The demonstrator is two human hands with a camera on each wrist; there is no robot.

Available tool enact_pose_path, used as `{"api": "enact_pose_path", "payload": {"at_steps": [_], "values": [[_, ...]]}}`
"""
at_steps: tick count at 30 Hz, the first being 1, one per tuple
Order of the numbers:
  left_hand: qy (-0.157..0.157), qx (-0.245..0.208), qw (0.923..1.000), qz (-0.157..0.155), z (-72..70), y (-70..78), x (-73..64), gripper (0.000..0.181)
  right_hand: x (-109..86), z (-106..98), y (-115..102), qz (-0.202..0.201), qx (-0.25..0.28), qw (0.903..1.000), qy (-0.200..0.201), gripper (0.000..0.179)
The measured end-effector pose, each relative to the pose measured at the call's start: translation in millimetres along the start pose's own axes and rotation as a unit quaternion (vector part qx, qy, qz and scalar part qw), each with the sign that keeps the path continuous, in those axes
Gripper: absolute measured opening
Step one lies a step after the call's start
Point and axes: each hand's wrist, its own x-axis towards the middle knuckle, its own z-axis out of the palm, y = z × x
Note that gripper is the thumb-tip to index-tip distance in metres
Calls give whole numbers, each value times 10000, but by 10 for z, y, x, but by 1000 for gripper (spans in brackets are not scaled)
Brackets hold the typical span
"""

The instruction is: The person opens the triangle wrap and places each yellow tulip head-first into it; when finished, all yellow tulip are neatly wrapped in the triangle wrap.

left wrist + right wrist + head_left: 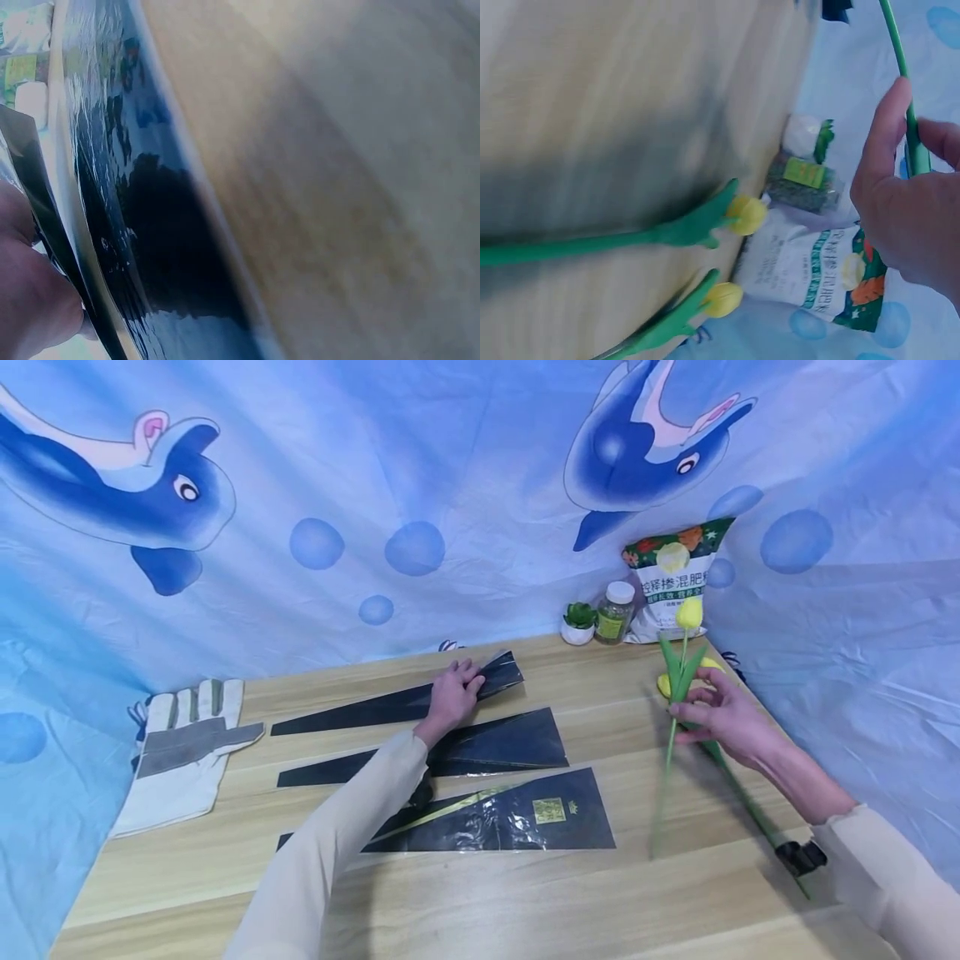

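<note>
My left hand (453, 693) pinches the wide end of the farthest black tapered flower sleeve (367, 712), whose upper layer is raised at the fingers. In the left wrist view, the lifted dark sheet (30, 154) stands beside the hand. Two more black sleeves lie nearer: a middle one (510, 743) and a front one (487, 827) with a gold label. Between thumb and fingers, my right hand (723, 714) holds an artificial yellow tulip (689, 612) upright by its green stem. Below that hand, two other yellow tulips (694, 223) lie on the table.
A white and grey work glove (183, 752) lies at the left. Along the back right stand a small potted succulent (578, 623), a white-capped jar (615, 612) and a fertilizer bag (667, 589). Blue dolphin-print cloth (480, 485) hangs around the wooden table (525, 902).
</note>
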Motion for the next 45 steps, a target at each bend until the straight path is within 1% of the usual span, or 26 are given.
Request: {"api": "enact_pose_path", "payload": {"at_steps": [3,5,8,11,15,17,19,21,25,28,29,36,39,43,45], "values": [[4,1,10000,23,7,-1,-2,38,99,43,-85,-308,513,9978,274,43],[18,-2,10000,53,15,-1,-4,38,169,78,-131,-508,857,9941,436,44],[37,-21,10000,83,24,2,-6,38,275,128,-185,-833,1138,9883,583,47],[58,-29,9999,89,18,21,-6,38,371,174,-234,-1069,1247,9839,711,52],[82,11,9999,71,-8,51,-8,37,483,219,-295,-1071,1183,9818,1033,58],[85,3,9999,73,-21,58,-8,37,536,244,-309,-1068,1041,9806,1269,58],[100,-15,9999,92,-26,54,-7,37,591,270,-313,-1095,1013,9778,1469,55],[124,-58,9998,117,-23,47,-10,37,639,303,-308,-1158,1086,9738,1626,52],[127,-52,9998,135,-1,32,-19,37,726,362,-305,-1261,1418,9647,1827,48],[127,-5,9998,173,13,31,-18,37,799,405,-311,-1348,1473,9587,2025,48],[135,-2,9997,182,16,31,-17,37,824,420,-313,-1368,1462,9575,2074,49],[144,57,9998,146,36,13,-29,37,987,550,-303,-1410,1975,9461,2144,49],[168,21,9997,178,41,12,-36,37,1045,603,-276,-1522,1991,9423,2220,48],[117,20,9998,188,36,23,-42,38,1110,680,-221,-1680,2164,9322,2363,45],[99,72,9997,197,31,28,-44,38,1133,720,-189,-1719,2125,9313,2406,45]]}}
